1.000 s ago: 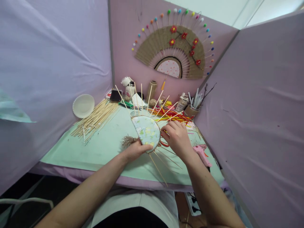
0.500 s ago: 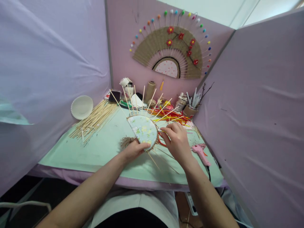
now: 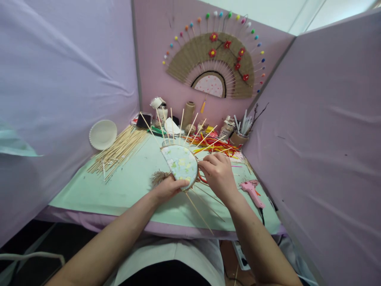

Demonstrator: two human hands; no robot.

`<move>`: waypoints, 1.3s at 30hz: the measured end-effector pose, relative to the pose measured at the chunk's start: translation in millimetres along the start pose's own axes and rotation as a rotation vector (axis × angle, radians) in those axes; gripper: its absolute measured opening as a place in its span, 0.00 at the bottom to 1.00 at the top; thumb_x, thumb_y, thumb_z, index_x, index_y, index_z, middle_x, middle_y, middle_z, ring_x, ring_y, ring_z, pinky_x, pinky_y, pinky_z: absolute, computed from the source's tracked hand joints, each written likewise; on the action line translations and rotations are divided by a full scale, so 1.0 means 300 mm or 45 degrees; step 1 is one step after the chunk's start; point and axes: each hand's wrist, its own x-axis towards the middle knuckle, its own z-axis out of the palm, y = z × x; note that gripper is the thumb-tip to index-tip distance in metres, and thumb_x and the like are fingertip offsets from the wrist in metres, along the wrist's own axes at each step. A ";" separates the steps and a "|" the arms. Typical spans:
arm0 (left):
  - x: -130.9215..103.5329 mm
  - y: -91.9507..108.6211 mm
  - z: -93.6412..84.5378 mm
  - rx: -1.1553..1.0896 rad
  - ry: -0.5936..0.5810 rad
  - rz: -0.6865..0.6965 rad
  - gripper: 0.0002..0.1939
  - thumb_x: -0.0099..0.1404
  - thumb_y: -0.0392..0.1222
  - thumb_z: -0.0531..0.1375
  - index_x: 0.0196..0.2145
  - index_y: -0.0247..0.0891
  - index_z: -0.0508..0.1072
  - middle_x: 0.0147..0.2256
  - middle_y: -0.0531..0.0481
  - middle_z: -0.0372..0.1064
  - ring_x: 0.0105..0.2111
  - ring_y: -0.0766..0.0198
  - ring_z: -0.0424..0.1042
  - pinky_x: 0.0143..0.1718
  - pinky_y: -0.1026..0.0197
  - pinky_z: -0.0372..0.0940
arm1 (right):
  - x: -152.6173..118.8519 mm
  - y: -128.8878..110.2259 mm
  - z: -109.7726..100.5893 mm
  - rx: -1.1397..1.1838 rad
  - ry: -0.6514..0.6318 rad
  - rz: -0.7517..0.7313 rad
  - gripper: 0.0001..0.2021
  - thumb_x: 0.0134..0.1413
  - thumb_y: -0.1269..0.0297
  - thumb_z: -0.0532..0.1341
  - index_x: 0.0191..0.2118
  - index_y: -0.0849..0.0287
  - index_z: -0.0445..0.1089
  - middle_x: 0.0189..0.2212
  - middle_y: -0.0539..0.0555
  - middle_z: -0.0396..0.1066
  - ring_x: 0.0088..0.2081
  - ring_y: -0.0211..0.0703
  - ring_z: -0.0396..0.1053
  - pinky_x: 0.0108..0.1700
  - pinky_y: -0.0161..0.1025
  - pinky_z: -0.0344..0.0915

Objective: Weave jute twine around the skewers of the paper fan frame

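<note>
My left hand [image 3: 170, 188] grips the lower edge of a half-round fan base [image 3: 181, 163], thumb on top of its pale blue floral cloth. Thin wooden sticks [image 3: 204, 139] spread out from the curved edge like rays. My right hand [image 3: 218, 171] is closed at the right side of that edge, thumb and fingertips pinched together. A tiny shiny bit shows at these fingertips, too small to name. Partly hidden behind the right hand is a red-orange loop [image 3: 202, 178]. A frayed tan tassel [image 3: 159, 177] lies left of the base.
A pile of loose sticks [image 3: 119, 153] lies at left beside a white scalloped dish [image 3: 102, 135]. Red and yellow craft stems [image 3: 217, 143] are heaped at the back. A pink glue gun [image 3: 252, 193] rests at right. A finished fan [image 3: 214, 59] hangs on the back wall.
The fan base has shifted slightly right. My right fingertips have closed in against its edge, covering most of the shiny bit seen before.
</note>
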 end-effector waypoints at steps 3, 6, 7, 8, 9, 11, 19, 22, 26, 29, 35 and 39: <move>0.001 0.000 0.000 -0.025 0.021 -0.017 0.30 0.45 0.37 0.68 0.49 0.38 0.73 0.46 0.43 0.74 0.45 0.52 0.71 0.43 0.56 0.65 | -0.002 0.018 -0.009 0.071 0.039 0.029 0.08 0.61 0.69 0.58 0.41 0.55 0.75 0.35 0.53 0.75 0.39 0.45 0.64 0.41 0.43 0.56; 0.000 0.004 0.004 -0.055 0.039 -0.040 0.27 0.44 0.37 0.68 0.45 0.37 0.75 0.44 0.43 0.75 0.43 0.53 0.72 0.41 0.58 0.65 | -0.010 0.025 -0.021 0.112 0.103 0.090 0.11 0.62 0.71 0.56 0.46 0.56 0.73 0.37 0.54 0.76 0.39 0.46 0.65 0.41 0.44 0.56; -0.001 0.007 0.007 -0.068 0.047 -0.039 0.25 0.44 0.37 0.69 0.43 0.36 0.76 0.43 0.42 0.75 0.42 0.54 0.72 0.40 0.59 0.65 | -0.013 0.023 -0.024 0.116 0.110 0.100 0.11 0.62 0.71 0.56 0.46 0.56 0.72 0.37 0.54 0.76 0.39 0.46 0.65 0.42 0.44 0.56; -0.002 0.011 0.011 -0.083 0.055 -0.034 0.24 0.43 0.37 0.69 0.41 0.36 0.76 0.42 0.43 0.76 0.40 0.55 0.72 0.38 0.59 0.65 | -0.015 0.018 -0.025 0.118 0.111 0.100 0.11 0.62 0.71 0.56 0.46 0.57 0.72 0.36 0.54 0.76 0.39 0.46 0.65 0.42 0.44 0.56; -0.003 0.014 0.014 -0.095 0.059 -0.027 0.22 0.43 0.37 0.69 0.40 0.36 0.76 0.41 0.43 0.76 0.39 0.56 0.72 0.37 0.60 0.65 | -0.016 0.013 -0.025 0.117 0.110 0.092 0.10 0.61 0.71 0.57 0.46 0.57 0.72 0.35 0.53 0.76 0.39 0.46 0.66 0.42 0.44 0.56; -0.003 0.018 0.018 -0.106 0.057 -0.016 0.22 0.43 0.37 0.69 0.39 0.36 0.76 0.40 0.43 0.76 0.36 0.59 0.72 0.35 0.61 0.65 | -0.016 0.001 -0.018 0.108 0.110 0.072 0.09 0.60 0.71 0.58 0.44 0.57 0.72 0.34 0.53 0.77 0.40 0.46 0.66 0.43 0.44 0.55; 0.003 0.014 0.006 -0.100 0.042 -0.033 0.25 0.44 0.36 0.69 0.43 0.36 0.75 0.41 0.44 0.76 0.35 0.59 0.72 0.35 0.61 0.65 | -0.003 -0.006 -0.020 0.143 0.103 0.034 0.09 0.60 0.71 0.58 0.45 0.58 0.71 0.37 0.54 0.77 0.42 0.45 0.69 0.46 0.44 0.54; 0.002 0.016 -0.002 -0.117 0.077 -0.043 0.23 0.45 0.36 0.68 0.43 0.35 0.75 0.39 0.44 0.76 0.32 0.62 0.72 0.31 0.63 0.64 | -0.006 -0.005 -0.049 0.183 0.180 0.096 0.08 0.61 0.71 0.57 0.45 0.58 0.70 0.39 0.55 0.77 0.43 0.45 0.69 0.47 0.43 0.56; 0.003 0.023 -0.010 -0.185 0.097 -0.056 0.20 0.47 0.37 0.68 0.40 0.33 0.75 0.35 0.43 0.77 0.27 0.65 0.71 0.28 0.64 0.65 | -0.010 -0.007 -0.094 0.235 0.164 0.089 0.10 0.61 0.71 0.56 0.46 0.56 0.69 0.41 0.55 0.76 0.44 0.45 0.70 0.48 0.44 0.58; 0.006 0.044 -0.026 -0.270 0.226 -0.086 0.17 0.51 0.40 0.66 0.40 0.33 0.74 0.33 0.45 0.77 0.27 0.64 0.73 0.29 0.63 0.67 | -0.026 0.006 -0.138 0.277 0.402 0.205 0.09 0.59 0.68 0.60 0.45 0.55 0.69 0.41 0.56 0.74 0.44 0.46 0.69 0.48 0.45 0.61; 0.017 0.124 -0.077 -0.438 0.437 0.087 0.17 0.55 0.35 0.60 0.44 0.32 0.71 0.31 0.47 0.76 0.29 0.62 0.75 0.30 0.60 0.70 | -0.111 0.085 -0.168 0.479 0.930 0.660 0.05 0.52 0.63 0.65 0.34 0.57 0.72 0.29 0.50 0.71 0.32 0.40 0.68 0.39 0.40 0.64; 0.023 0.170 -0.097 -0.474 0.395 0.144 0.17 0.57 0.31 0.58 0.45 0.31 0.71 0.33 0.44 0.76 0.31 0.61 0.76 0.32 0.60 0.71 | -0.177 0.168 -0.120 0.536 0.799 0.925 0.08 0.50 0.59 0.65 0.34 0.58 0.73 0.29 0.50 0.72 0.30 0.39 0.67 0.36 0.38 0.64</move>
